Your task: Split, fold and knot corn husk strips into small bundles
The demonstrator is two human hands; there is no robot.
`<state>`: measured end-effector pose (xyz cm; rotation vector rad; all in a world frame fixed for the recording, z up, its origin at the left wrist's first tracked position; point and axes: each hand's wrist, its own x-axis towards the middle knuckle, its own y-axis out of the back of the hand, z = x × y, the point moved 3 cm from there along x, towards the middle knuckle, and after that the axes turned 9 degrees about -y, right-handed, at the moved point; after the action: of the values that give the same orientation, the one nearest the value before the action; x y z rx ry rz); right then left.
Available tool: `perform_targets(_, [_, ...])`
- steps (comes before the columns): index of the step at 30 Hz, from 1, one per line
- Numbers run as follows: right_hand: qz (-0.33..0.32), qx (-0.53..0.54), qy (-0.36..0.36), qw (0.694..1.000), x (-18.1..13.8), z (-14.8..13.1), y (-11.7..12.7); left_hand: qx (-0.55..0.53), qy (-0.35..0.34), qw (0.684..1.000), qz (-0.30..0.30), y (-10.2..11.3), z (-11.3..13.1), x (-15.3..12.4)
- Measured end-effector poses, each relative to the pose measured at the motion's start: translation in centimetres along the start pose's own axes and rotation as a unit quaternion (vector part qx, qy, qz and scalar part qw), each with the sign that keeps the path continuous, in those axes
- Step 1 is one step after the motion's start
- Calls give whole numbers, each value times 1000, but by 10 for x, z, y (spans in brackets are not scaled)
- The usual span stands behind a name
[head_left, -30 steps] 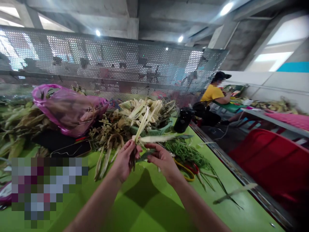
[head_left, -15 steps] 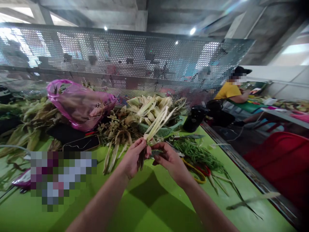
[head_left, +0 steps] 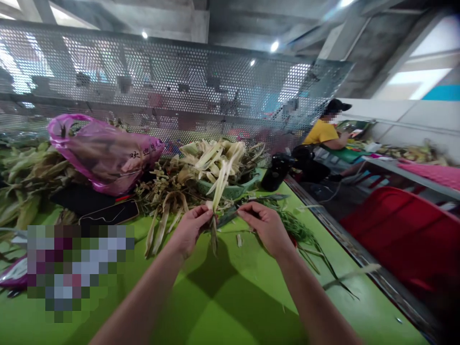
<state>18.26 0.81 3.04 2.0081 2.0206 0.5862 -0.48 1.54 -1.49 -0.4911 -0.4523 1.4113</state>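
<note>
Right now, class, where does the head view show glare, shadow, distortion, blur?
Head view: ceiling lamp glares; forearms shadow the green table; wide-angle lens bows the mesh screen; left hand, pinching husk strips, and right hand, pinching a leaf strip, look sharp.

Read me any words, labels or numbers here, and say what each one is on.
"欢迎": dark print on the pink plastic bag; the characters after it are too creased and blurred to read.
Pixelated patch at the left: nothing readable.
No text on the leaf strips pinched in the left hand and right hand.
</note>
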Motion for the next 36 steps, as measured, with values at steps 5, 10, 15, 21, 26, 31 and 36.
perform_targets(5, [37, -93, 40, 994, -5, 2, 21, 19, -1, 1000, -16, -2, 4, -5])
perform_targets(10, [63, -294, -46, 953, -24, 32, 62, 10, -12, 1000, 4, -2, 9, -6])
perform_targets(15, [15, -426, -63, 902, -42, 61, 65, 11, -19, 1000, -1, -3, 9, -7])
perform_targets(21, [-2, -512, -56, 857, -35, 66, 53, 8, -29, 1000, -6, 0, 7, -4])
perform_targets(26, [-7, -558, -81, 826, -26, 62, 56, 5, -22, 1000, 1, 1, 7, -4])
perform_targets(31, [13, -541, -70, 838, -30, 61, 71, -15, -30, 999, 16, 2, 10, -3])
perform_targets(36, [-36, -438, -72, 895, -37, 65, 87, -25, -36, 999, 27, 4, 13, -2])
